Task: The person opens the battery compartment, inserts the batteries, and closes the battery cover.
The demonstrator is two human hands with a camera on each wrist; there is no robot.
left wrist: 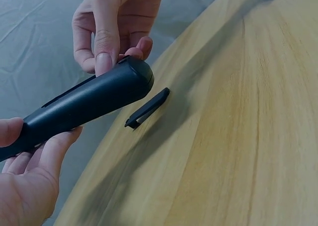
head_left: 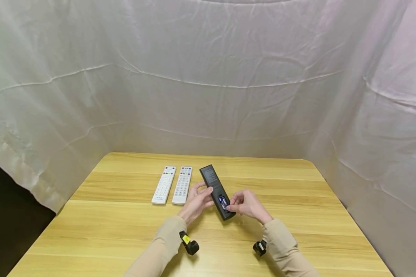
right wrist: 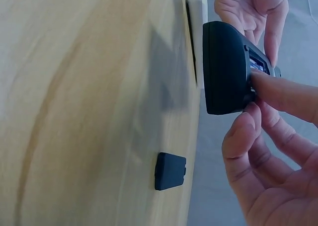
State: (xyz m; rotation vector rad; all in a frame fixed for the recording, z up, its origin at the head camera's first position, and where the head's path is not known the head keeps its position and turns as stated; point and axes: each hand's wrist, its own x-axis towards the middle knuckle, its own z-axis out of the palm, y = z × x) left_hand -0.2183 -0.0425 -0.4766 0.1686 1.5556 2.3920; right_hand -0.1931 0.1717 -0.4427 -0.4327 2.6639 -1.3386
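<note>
My left hand [head_left: 197, 202] grips a black remote control [head_left: 210, 179] around its middle, back side up and tilted above the table. Its battery compartment is uncovered, and blue batteries [head_left: 223, 203] show inside. At the compartment end, my right hand [head_left: 247, 206] has its thumb [right wrist: 283, 94] pressed down at the batteries, while curled fingers meet the remote's side edge. The thumb partly hides the compartment in the right wrist view. Below the remote, a small black battery cover [left wrist: 147, 109] lies on the table; it is not visible in the head view.
Two white remote controls [head_left: 164, 185] [head_left: 182, 185] lie side by side, buttons up, left of my hands on the wooden table [head_left: 118, 215]. A pale grey curtain [head_left: 208, 115] surrounds the table's back and sides. Each wrist wears a small black camera [head_left: 190, 245].
</note>
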